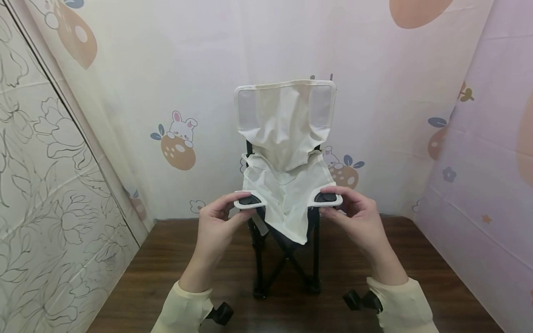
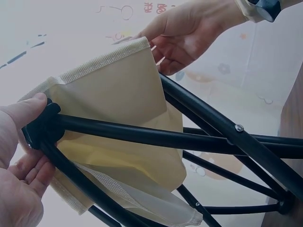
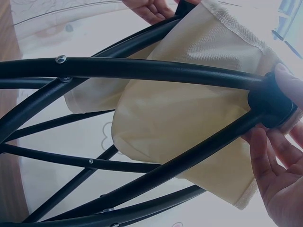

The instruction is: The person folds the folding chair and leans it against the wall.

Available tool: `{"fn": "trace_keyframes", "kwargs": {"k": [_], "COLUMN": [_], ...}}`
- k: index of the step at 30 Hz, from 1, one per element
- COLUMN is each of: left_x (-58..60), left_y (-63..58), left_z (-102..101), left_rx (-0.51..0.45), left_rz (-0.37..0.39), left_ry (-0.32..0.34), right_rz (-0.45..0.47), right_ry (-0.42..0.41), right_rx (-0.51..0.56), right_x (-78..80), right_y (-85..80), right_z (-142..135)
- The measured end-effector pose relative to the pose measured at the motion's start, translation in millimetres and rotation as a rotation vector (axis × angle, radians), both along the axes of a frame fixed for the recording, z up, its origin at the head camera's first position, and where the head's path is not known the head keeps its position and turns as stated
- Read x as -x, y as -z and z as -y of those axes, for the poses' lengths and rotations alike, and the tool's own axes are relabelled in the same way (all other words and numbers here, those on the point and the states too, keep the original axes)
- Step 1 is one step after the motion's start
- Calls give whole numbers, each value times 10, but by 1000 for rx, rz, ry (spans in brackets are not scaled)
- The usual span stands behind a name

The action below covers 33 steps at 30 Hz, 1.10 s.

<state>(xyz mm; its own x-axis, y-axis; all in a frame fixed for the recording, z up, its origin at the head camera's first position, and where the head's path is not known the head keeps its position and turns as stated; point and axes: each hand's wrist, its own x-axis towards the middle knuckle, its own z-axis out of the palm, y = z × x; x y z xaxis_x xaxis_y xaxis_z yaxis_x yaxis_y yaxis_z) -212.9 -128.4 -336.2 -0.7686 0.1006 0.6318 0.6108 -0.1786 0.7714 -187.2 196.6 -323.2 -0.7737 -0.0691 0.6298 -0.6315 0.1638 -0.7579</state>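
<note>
Bunny-printed cloth point(image 1: 216, 60) backed the dark wooden tabletop point(image 1: 166, 263), folding chair point(image 1: 285, 185) upright mid-table, and left hand point(image 1: 218, 222) and right hand point(image 1: 358, 219), apart, each firmly pinched a front seat corner point(image 1: 250, 200)!

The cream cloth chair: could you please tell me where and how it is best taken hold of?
Probably by both black corner pieces, each pinched above and below from its outer side: they jut outward at the front, while the cream cloth between them sags.
</note>
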Motion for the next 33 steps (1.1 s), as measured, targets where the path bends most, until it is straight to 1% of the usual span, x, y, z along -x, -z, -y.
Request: {"fn": "trace_keyframes", "kwargs": {"k": [4, 17, 27, 33], "left_x": [2, 17, 35, 34], "left_y": [-8, -34, -46, -50], "left_z": [-3, -33, -50, -68], "left_rx": [-6, -8, 5, 10], "left_rz": [-6, -25, -29, -25], "left_ry": [9, 0, 1, 0], "right_rz": [1, 9, -6, -3], "right_ry": [-10, -15, -4, -11], "right_rx": [18, 32, 7, 16], "right_x": [-1, 8, 36, 32], "right_y": [-8, -30, -44, -55], "right_z": [15, 47, 58, 70]}}
